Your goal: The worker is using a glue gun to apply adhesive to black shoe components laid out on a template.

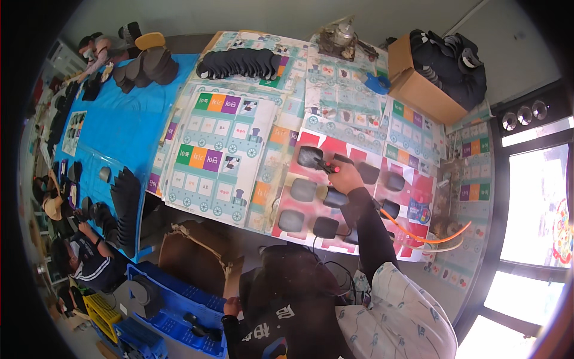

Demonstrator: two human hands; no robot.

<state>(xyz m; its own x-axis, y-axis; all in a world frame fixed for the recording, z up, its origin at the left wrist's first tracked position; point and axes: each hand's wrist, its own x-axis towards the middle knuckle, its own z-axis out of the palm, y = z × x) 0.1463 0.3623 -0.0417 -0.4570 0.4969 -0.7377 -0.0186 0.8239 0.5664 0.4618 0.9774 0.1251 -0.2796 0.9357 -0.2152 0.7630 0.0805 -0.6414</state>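
Here, my nearer right hand [345, 178] wraps its fingers round a spray gun [326, 167]; the dark pad [307, 157] lies just left, in from the worktop [256, 223]'s near edge; left hand [232, 306]'s fingers, can't tell.

Closed off behind by a pale grey wall [179, 15]. Lit from the right through a dark-framed window [532, 194], glaring white. Furnished with a patterned table [341, 119], a blue table [134, 125] at its left and, by the blue one's far end, a yellow chair [150, 40].

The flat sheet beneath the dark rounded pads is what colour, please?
The flat sheet is red with whitish patches, best in head view.
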